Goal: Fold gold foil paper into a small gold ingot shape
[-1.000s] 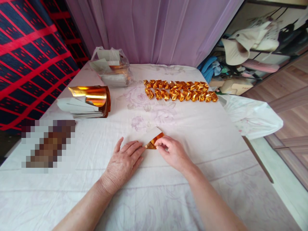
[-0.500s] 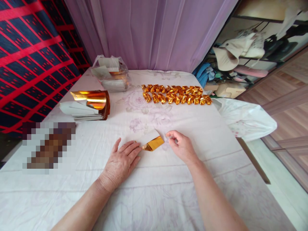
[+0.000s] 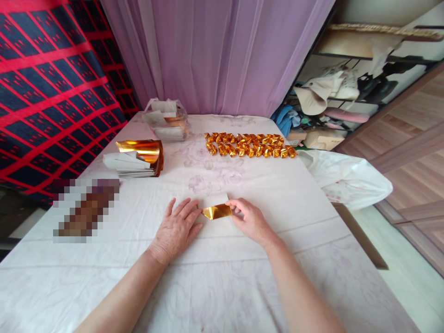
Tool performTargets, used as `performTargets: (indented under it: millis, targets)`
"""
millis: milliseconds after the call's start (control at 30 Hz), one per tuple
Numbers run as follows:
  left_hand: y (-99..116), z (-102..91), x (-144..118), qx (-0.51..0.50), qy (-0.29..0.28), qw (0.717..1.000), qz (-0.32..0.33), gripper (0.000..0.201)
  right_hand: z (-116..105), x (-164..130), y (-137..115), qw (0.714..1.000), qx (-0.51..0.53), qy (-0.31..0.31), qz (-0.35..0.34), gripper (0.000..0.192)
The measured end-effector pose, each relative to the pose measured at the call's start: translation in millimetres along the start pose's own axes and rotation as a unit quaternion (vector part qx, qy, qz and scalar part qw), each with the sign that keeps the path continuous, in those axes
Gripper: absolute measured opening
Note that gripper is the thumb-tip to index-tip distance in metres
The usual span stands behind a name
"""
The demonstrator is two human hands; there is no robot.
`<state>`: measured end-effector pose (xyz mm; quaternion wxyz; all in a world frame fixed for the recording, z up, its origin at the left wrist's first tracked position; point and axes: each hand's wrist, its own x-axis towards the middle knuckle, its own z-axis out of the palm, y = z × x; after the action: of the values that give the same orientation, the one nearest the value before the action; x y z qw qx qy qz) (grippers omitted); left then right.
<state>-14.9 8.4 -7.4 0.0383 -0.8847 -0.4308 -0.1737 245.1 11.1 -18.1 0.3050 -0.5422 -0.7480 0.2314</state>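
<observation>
A partly folded sheet of gold foil paper point(image 3: 219, 211) lies on the table in front of me, its white back showing along the far side and its left end folded to a point. My left hand point(image 3: 177, 227) rests flat with fingers spread, the fingertips touching the paper's left tip. At the opposite end, my right hand point(image 3: 249, 219) pinches the paper's right edge between thumb and fingers. Farther back, folded gold foil pieces point(image 3: 249, 150) stand in two rows.
A stack of gold and white paper sheets point(image 3: 138, 159) sits at the left, with a clear plastic bag of more sheets point(image 3: 166, 121) behind it. A blurred-out object point(image 3: 88, 208) lies near the left edge. White plastic bag point(image 3: 350, 178) and cluttered shelves point(image 3: 333, 99) stand to the right.
My right hand has moved left onto the paper's right end and now pinches it. The paper has turned so it lies flatter across. The camera view has shifted slightly.
</observation>
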Motion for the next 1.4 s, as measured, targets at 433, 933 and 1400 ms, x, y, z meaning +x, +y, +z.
performTargets:
  millis: [433,933,1400]
  targets:
    - [16,-1.4,3,0.012,0.010,0.999,0.038,0.029,13,-12,-13,0.970,-0.165,0.091,-0.153,0.019]
    - [47,1.7,-31,-0.004,0.006,0.999,0.039,0.035,16,-18,-34,0.962,-0.181,0.019,-0.202,0.007]
    - [57,-4.8,-27,-0.020,-0.007,1.000,-0.014,0.036,12,-18,-33,0.986,-0.127,0.014,-0.110,0.015]
